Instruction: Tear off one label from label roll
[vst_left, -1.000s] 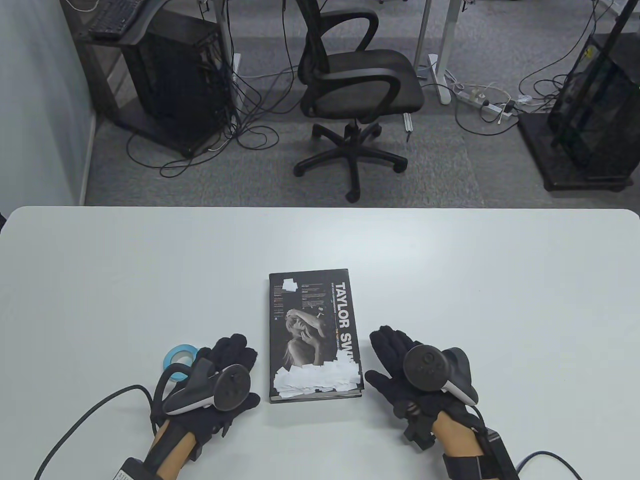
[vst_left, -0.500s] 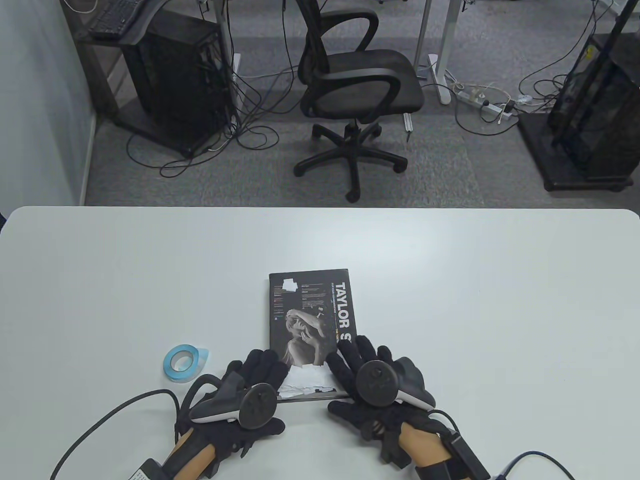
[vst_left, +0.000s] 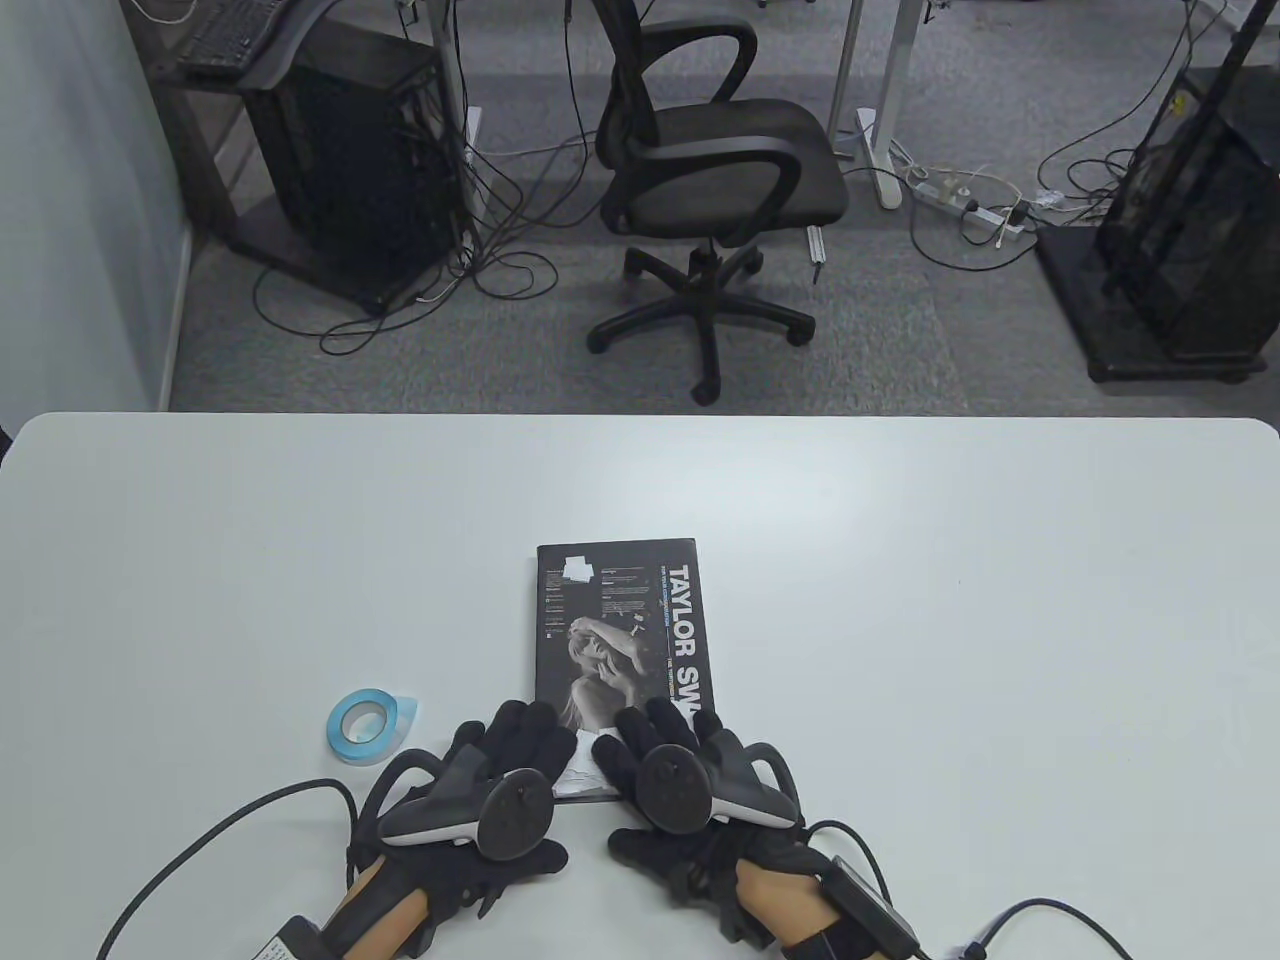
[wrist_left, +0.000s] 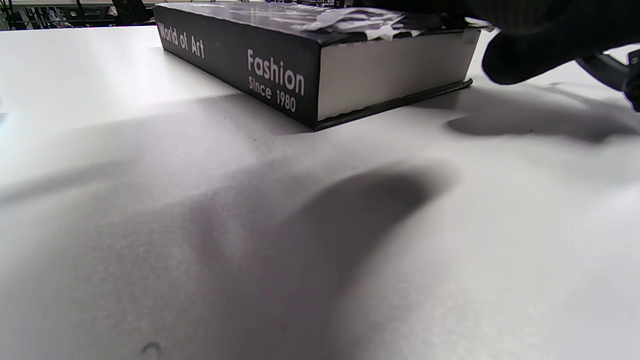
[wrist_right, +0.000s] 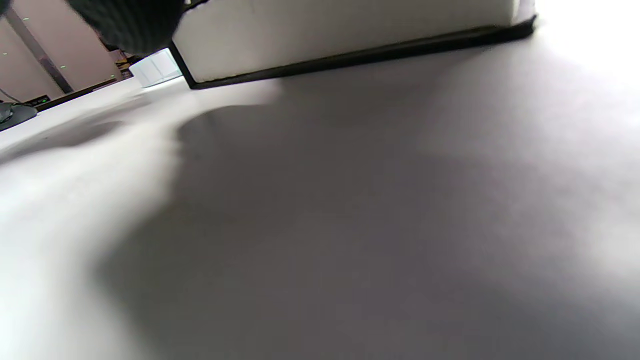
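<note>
Two gloved hands at a book's near edge on a white tabletop.
Left hand and right hand lie flat, fingers spread, on the book, holding nothing; label roll sits left, apart.

Label roll: small blue ring with pale core, lying flat on the white table, hole up. A short loose tail sticks out on its right side. Sits left of the book, apart from it.
</note>
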